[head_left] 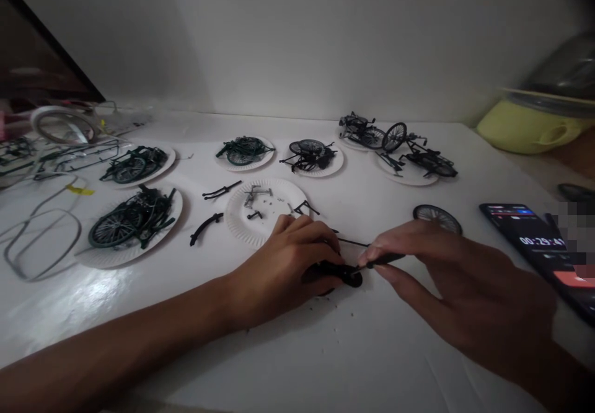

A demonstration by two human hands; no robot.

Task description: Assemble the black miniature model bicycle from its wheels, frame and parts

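My left hand [297, 252] presses a small black part [348, 274] with a rounded end down on the white table; its fingers hide most of the part. Between thumb and fingertips, my right hand [446, 276] pinches a slim black-handled screwdriver [388, 259]. Its thin tip meets the rounded end of the black part. A thin dark rod [353, 241] shows between the two hands. Just beyond my left hand lies a paper plate [237, 230] with small grey metal parts [255, 196]. Tiny screws or bits [337, 331] are scattered on the near table.
Several paper plates hold miniature bicycle parts, including a green set [132, 221] and a black one [309, 155]. Curved black fenders [207, 228] lie at left, a loose wheel [437, 217] at right. A phone [534, 245] shows a timer. Cables [28, 270] lie left; a yellow pot [525, 121] stands right.
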